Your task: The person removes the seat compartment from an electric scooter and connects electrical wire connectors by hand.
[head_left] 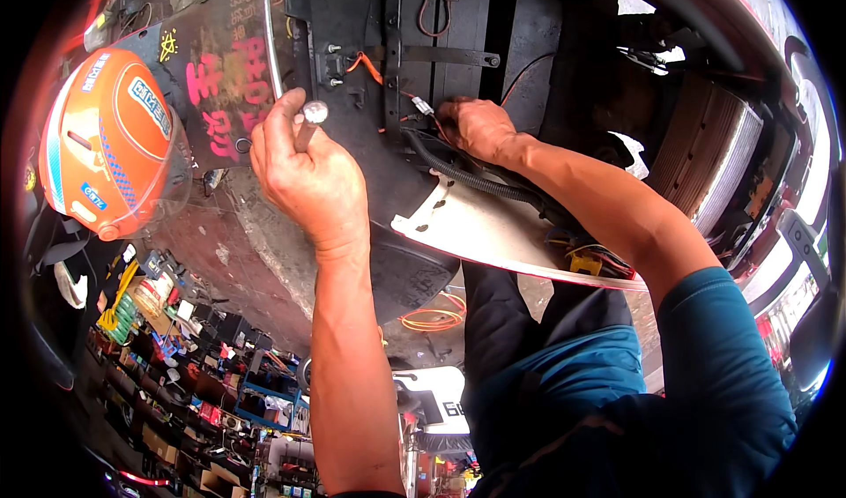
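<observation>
My left hand (pixel 307 179) is closed round metal: a long silver rod (pixel 273 35) rises from it, and a short piece with a round shiny end (pixel 315 112) sticks up beside the thumb. My right hand (pixel 476 128) reaches into the black compartment (pixel 463 22), its fingers curled in among thin wires beside a small white connector (pixel 423 107); what they grip is hidden. A black corrugated conduit (pixel 467 177) runs below that hand, over a cream panel (pixel 476 234). An orange strip (pixel 367 64) lies near two bolts on the dark plate.
An orange helmet (pixel 106 145) rests on the marked metal sheet (pixel 207 75) at the left. A yellow connector (pixel 582 263) sits in wires near the panel edge. A finned block (pixel 701 163) is at the right. An orange cable coil (pixel 432 317) and cluttered tools and boxes lie below.
</observation>
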### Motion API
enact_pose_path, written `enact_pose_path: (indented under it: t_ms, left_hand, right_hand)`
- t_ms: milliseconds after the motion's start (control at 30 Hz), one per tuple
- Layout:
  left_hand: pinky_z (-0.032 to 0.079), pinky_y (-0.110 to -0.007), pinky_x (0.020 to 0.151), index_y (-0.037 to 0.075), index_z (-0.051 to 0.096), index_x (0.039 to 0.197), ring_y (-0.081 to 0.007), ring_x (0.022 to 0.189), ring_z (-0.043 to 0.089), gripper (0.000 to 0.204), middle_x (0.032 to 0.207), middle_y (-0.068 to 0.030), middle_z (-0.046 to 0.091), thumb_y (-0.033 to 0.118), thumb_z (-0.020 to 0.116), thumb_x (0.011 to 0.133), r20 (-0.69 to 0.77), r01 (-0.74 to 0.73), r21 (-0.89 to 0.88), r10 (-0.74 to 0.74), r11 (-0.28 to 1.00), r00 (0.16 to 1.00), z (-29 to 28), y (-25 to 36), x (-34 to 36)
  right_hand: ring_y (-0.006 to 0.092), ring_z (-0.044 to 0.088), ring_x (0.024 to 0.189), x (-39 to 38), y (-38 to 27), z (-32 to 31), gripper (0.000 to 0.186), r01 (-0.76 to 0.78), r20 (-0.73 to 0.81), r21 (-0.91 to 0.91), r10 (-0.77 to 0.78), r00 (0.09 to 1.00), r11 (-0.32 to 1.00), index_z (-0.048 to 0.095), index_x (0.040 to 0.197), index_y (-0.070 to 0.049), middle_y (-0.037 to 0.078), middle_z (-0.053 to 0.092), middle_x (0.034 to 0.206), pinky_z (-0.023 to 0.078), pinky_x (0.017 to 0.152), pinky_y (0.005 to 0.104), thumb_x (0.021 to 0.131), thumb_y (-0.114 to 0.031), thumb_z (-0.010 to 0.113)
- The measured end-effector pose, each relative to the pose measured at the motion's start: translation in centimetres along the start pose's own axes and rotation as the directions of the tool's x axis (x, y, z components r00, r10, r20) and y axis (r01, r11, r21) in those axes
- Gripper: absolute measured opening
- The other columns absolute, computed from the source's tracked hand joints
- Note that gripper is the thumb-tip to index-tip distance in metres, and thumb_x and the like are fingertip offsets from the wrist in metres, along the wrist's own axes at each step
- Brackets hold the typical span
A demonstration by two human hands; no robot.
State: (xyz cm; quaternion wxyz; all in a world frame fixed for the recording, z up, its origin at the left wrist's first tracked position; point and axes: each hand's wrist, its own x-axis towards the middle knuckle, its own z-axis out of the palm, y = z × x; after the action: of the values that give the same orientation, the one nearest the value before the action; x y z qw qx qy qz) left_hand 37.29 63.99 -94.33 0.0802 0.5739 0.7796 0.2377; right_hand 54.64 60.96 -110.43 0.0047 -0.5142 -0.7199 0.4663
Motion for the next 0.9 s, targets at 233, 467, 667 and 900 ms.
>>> enact_pose_path:
  t_ms: [233,467,667,900]
  left_hand:
    - [0.046,-0.034,0.080,-0.001,0.064,0.102,-0.0231,0.090,0.060,0.020,0.098,-0.0118,0.065,0.000,0.049,0.089,0.002,-0.005,-0.024,0.005,1.000,1.000,1.0,0.4,0.1]
    - [0.045,-0.039,0.073,0.002,0.065,0.099,-0.0295,0.082,0.057,0.029,0.084,-0.0109,0.057,-0.011,0.054,0.076,-0.042,-0.023,-0.085,0.020,0.996,0.999,1.2,0.7,0.7]
    - [0.046,-0.035,0.082,-0.001,0.064,0.103,-0.0249,0.093,0.060,0.021,0.101,-0.0127,0.065,0.001,0.048,0.089,0.034,0.062,-0.054,-0.060,0.997,0.998,1.1,1.8,0.8]
    - [0.046,-0.036,0.081,0.000,0.064,0.104,-0.0258,0.093,0.059,0.021,0.100,-0.0122,0.064,0.002,0.050,0.089,0.053,0.059,-0.012,-0.059,0.998,0.997,1.1,2.3,0.8]
  right_hand:
    - [0.0352,0.063,0.095,2.2,0.0,-0.1,0.029,-0.010,0.046,-0.107,0.015,0.999,0.994,0.058,0.109,-0.005,0.019,0.062,0.107,0.051,0.081,0.0436,0.086,-0.023,0.055]
    - [0.0359,0.063,0.095,3.2,-1.0,-1.8,0.031,0.061,0.193,-0.110,-0.039,0.980,0.992,0.057,0.110,-0.001,0.019,0.064,0.105,0.051,0.082,0.0431,0.083,-0.015,0.050]
    - [0.0318,0.052,0.116,2.4,-0.5,-3.1,0.032,0.092,0.118,-0.152,-0.074,0.990,0.984,0.058,0.113,-0.003,0.016,0.054,0.125,0.046,0.091,0.0420,0.084,-0.015,0.050]
    - [0.0300,0.023,0.140,0.5,1.5,-2.4,0.051,0.246,0.131,-0.615,-0.210,0.969,0.749,0.035,0.140,-0.002,0.015,0.026,0.151,0.020,0.113,0.0431,0.092,-0.019,0.035]
